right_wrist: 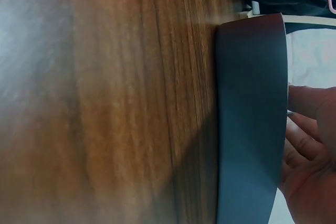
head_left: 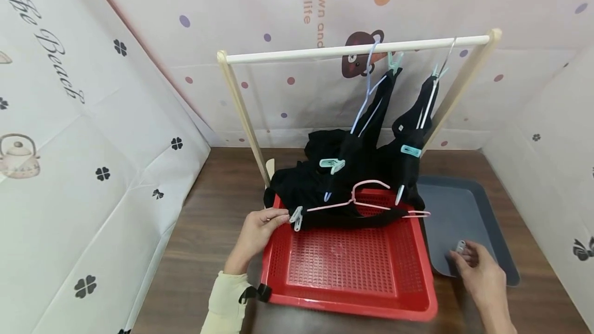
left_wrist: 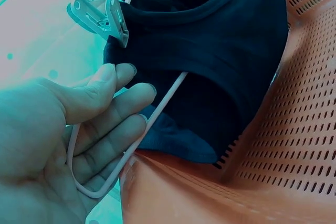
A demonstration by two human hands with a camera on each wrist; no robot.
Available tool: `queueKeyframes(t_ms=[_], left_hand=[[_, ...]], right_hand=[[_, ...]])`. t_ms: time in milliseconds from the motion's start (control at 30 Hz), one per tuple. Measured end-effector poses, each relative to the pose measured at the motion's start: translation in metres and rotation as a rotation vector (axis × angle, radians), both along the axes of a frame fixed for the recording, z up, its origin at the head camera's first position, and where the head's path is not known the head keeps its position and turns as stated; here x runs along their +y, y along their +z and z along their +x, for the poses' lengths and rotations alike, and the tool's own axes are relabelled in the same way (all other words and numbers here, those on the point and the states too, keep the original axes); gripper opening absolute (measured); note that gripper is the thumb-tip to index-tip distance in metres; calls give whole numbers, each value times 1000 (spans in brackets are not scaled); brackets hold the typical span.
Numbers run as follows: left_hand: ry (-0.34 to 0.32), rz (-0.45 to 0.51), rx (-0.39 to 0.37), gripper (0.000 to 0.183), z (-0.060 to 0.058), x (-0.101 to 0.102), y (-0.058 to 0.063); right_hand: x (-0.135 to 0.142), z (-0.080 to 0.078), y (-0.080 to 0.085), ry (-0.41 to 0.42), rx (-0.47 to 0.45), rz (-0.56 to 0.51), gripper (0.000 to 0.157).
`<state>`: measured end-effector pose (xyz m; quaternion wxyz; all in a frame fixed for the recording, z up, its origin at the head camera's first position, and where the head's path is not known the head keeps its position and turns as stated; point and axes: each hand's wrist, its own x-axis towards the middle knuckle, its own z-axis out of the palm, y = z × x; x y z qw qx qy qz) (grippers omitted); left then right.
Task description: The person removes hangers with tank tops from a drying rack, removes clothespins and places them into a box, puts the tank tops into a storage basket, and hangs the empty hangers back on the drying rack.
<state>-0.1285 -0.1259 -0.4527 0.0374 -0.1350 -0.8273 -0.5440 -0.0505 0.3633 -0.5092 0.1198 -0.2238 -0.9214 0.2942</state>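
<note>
My left hand point(head_left: 261, 233) pinches the edge of a black garment point(head_left: 343, 220) at the left end of a pink hanger point(head_left: 331, 206). In the left wrist view the hanger's looped end crosses the fingers of that hand. A pale clothespin point(head_left: 296, 218) is clamped on the garment just beside the fingertips. The garment lies across the far part of a red basket point(head_left: 343, 304). Over a grey tray point(head_left: 457, 220) at the right, my right hand point(head_left: 482, 272) holds a small grey clothespin point(head_left: 460, 246) between thumb and fingers. The tray's rim partly hides that hand in the right wrist view.
Behind the basket stands a rack with a white rail point(head_left: 297, 54). A blue hanger point(head_left: 368, 86) and a white hanger point(head_left: 429, 99) hang from it, bearing black garments with light blue clothespins point(head_left: 410, 151). Patterned sheets cover the walls around the wooden table point(head_left: 199, 251).
</note>
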Motion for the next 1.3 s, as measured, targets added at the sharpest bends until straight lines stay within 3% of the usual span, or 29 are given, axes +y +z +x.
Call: queueKeyframes(t_ms=[233,600,833,1133,1300], left_hand=[[2,-4,-19,11,1,2,-1],[-29,-3,0,13,-7,-2,6],[-22,13,-39,13,0,0,-2],[-24,20,-2,14,0,0,0],[-28,17,-28,13,-2,0,0]], right_hand=[[3,-3,-5,11,50,22,47],[3,3,1,-3,36,8,50],[8,13,-4,7,16,19,52],[11,2,2,67,38,57,51],[15,1,3,60,-11,41,54]])
